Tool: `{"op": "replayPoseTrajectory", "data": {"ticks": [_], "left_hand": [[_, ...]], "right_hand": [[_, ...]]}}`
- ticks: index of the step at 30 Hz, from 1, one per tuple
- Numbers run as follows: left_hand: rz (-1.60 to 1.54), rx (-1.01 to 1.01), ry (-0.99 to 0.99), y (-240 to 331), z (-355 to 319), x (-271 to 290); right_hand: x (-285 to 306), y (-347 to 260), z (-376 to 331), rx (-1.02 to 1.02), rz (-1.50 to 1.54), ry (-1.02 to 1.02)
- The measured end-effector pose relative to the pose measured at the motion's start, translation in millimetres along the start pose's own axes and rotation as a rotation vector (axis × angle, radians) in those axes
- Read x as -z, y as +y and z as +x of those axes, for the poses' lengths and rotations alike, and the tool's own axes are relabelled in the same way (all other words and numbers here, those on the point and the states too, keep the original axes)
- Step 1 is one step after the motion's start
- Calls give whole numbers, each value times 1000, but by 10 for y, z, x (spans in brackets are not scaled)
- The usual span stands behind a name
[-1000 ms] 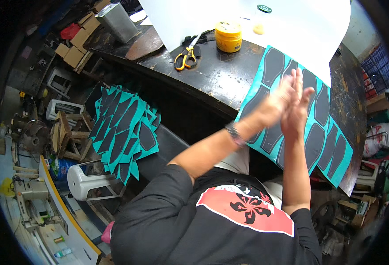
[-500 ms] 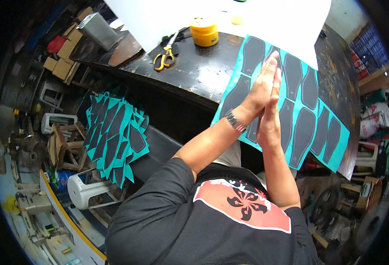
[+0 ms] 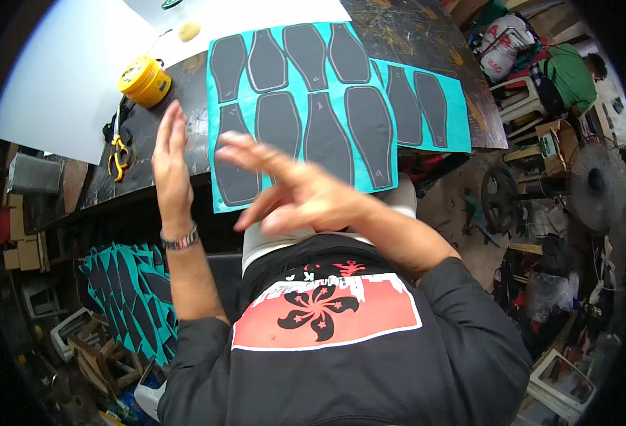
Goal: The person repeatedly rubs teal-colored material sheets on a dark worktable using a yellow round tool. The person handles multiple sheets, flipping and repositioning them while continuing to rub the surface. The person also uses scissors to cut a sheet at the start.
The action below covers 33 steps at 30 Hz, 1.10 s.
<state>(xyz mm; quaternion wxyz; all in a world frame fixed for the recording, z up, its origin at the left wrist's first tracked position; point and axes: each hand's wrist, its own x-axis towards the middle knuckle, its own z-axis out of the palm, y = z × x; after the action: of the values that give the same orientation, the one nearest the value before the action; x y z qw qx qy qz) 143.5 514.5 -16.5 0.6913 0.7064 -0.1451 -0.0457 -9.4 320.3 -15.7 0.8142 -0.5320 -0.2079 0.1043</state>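
Head view: left hand open, empty, centre-left; right hand blurred, fingers spread, empty, over teal sheet centre.

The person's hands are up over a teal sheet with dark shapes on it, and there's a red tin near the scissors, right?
Almost. The tin is yellow, not red, as the head view shows. The rest holds: the left hand and right hand are raised over the teal sheet with dark shapes, and the scissors lie near the tin.
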Motion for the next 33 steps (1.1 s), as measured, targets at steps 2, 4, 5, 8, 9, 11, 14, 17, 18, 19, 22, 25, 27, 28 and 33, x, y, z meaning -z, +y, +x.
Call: {"op": "replayPoseTrajectory", "data": {"ticks": [2, 4, 5, 8, 9, 11, 14, 17, 18, 19, 22, 25, 27, 28, 33], "left_hand": [[463, -71, -22, -130, -156, 194], [734, 15, -30, -282, -469, 330], [708, 15, -12, -350, -608, 361], [300, 212, -37, -491, -854, 329], [143, 261, -74, -507, -885, 284], [2, 254, -111, -499, -906, 147], [52, 38, -67, -449, -810, -58], [221, -181, -98, -408, -675, -125], [304, -267, -114, -395, -630, -104], [254, -260, -146, -384, -593, -69], [304, -277, -114, -302, -417, 137], [308, -383, -137, -168, -83, 313], [352, -456, -183, -85, 248, 330], [397, -508, -201, -52, 453, 303], [569, -682, -248, -23, 1500, 42]], "right_hand": [[477, -269, -435, 80, -411, 390], [1034, -483, -809, 223, -1022, 885], [1332, -607, -1002, 179, -1213, 1146], [1886, -747, -1609, -513, -1738, 1565], [1987, -697, -1743, -549, -1705, 1527], [2131, -631, -1932, -672, -1639, 1468], [2257, -537, -2012, -713, -1524, 1527], [2387, -635, -2019, -340, -1413, 1544], [2423, -675, -2036, -261, -1224, 1604], [2455, -764, -2086, -164, -935, 1583], [2478, -999, -2332, -3, -490, 1541], [2425, -1252, -2590, 193, -614, 1550], [2366, -1428, -2680, 198, -698, 1594], [2327, -1520, -2693, 203, -783, 1620], [1990, -2101, -2492, 462, -1109, 1550]]}}
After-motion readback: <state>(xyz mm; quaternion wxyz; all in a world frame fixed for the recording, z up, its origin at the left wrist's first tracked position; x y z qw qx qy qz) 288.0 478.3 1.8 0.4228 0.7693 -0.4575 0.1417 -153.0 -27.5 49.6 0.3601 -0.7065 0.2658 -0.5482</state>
